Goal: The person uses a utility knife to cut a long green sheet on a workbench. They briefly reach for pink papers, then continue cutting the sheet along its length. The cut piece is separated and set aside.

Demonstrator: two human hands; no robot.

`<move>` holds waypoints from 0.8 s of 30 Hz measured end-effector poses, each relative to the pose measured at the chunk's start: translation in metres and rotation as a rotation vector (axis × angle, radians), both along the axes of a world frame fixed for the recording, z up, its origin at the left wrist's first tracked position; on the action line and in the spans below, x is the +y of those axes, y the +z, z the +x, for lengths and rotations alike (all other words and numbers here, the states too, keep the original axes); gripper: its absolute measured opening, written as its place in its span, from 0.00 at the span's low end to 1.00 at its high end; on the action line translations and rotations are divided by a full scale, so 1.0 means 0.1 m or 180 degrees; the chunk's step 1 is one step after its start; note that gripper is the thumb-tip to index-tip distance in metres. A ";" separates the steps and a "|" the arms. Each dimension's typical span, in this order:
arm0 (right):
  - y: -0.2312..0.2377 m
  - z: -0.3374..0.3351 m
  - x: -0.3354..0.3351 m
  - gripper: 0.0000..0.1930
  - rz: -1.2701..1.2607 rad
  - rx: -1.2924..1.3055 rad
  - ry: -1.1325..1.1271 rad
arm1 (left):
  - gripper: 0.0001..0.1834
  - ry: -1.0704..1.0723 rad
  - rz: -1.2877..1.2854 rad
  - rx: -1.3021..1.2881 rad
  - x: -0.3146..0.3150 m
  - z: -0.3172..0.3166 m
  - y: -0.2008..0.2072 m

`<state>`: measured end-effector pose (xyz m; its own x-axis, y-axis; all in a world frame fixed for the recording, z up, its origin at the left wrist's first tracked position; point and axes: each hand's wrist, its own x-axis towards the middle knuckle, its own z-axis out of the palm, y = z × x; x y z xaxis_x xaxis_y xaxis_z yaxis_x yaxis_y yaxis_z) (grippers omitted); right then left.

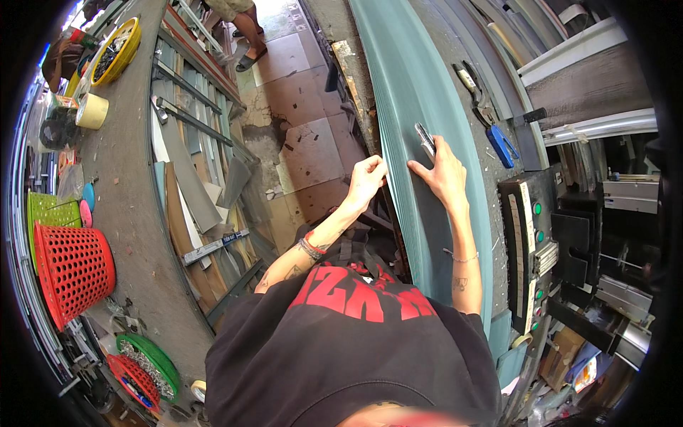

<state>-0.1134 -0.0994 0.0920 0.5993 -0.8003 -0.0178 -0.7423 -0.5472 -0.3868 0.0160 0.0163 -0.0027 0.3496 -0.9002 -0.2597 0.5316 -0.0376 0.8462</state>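
1 long teal sheet (420, 85), finely ridged along its left side, stretches from near to far on the desk (491, 192). At its left edge the left hand (366, 183) has its fingers curled together; I cannot tell whether they pinch that edge or only rest against it. The right hand (448, 174), over the sheet, has its fingers wrapped around the near end of a silver cutter (425, 139), which points far and slightly left, with the thumb spread toward the left hand. The step in hand looks like lining up or steadying the ridged edge, the cutter at the ready. The next move would call for a sure hold there and care with the tool, as the 2 hands are near each other. Blue-handled pliers (502, 146) lie to the right, apart from the sheet.
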 end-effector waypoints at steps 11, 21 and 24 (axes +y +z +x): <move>-0.02 0.08 0.12 0.30 0.0008 -0.0010 -0.0352 | 0.10 -0.0046 -0.0243 0.0539 0.11 0.06 -0.08; -0.07 0.12 0.36 0.36 0.0001 -0.0574 -0.0559 | 0.08 -0.0001 -0.0108 0.0759 0.06 0.02 0.00; -0.04 0.12 0.34 0.35 0.0024 -0.0494 -0.0475 | 0.05 0.0057 0.0064 0.0998 0.01 -0.07 0.05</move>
<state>-0.1014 -0.0651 0.0878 0.4702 -0.8806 0.0591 -0.7461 -0.4324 -0.5063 0.0094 0.0169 0.0021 0.2654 -0.8882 -0.3751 0.7672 -0.0410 0.6401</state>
